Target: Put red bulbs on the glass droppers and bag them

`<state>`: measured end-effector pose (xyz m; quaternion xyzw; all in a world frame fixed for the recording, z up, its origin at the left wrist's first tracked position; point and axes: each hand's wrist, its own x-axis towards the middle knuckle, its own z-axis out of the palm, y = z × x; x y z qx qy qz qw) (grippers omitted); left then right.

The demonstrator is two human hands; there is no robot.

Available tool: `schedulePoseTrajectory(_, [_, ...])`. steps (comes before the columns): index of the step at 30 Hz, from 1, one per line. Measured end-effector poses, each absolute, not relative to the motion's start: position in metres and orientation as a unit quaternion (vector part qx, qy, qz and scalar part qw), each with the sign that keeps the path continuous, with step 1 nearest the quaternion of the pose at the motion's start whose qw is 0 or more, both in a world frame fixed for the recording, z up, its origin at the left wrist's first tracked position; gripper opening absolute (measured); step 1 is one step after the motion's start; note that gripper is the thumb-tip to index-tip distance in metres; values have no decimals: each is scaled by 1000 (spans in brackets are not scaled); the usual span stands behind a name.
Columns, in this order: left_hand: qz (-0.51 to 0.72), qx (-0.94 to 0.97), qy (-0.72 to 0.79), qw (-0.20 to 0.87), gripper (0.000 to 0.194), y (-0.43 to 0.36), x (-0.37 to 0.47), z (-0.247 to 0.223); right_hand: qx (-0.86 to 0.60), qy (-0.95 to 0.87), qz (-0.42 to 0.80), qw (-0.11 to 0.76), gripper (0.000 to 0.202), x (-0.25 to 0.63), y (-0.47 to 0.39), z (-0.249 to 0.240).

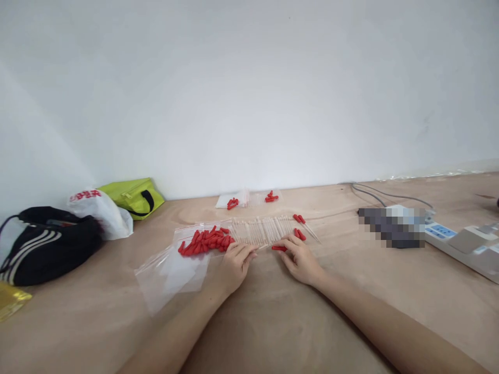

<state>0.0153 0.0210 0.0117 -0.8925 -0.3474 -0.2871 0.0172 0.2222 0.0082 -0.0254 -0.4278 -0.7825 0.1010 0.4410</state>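
Note:
My left hand (235, 266) is closed, its fingertips pinching the end of a thin pale stick (263, 246). Between thumb and fingers of my right hand (299, 259) is a small red club-shaped piece (278, 248). Just beyond both hands lies a row of thin pale sticks (265, 229), side by side. To the left, a pile of red pieces (206, 241) rests on clear zip bags (171, 275). Near my right fingers are a few more red pieces (299, 235), and a couple of pointed sticks (312, 234) lie at an angle there.
By the wall lie two small bags with red pieces (233, 203) (272, 196). On the left are a black drawstring bag (54, 244), a white plastic bag (103, 213) and a lime-green pouch (134, 195). A power strip (460, 246) with cables and a blurred dark item (390, 228) are at right.

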Motion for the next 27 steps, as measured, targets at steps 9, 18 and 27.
schedulePoseTrajectory(9, [-279, -891, -357, -5, 20, 22, 18, 3, -428, -806, 118, 391, 15, 222, 6, -22])
schedulePoseTrajectory(18, [-263, -902, -341, -5, 22, 22, 18, 3, -395, -809, 163, 403, 15, 220, 4, -17])
schedulePoseTrajectory(27, [-276, -904, -328, 9, 22, 22, 17, 2, -386, -801, 187, 417, 13, 221, 4, -18])
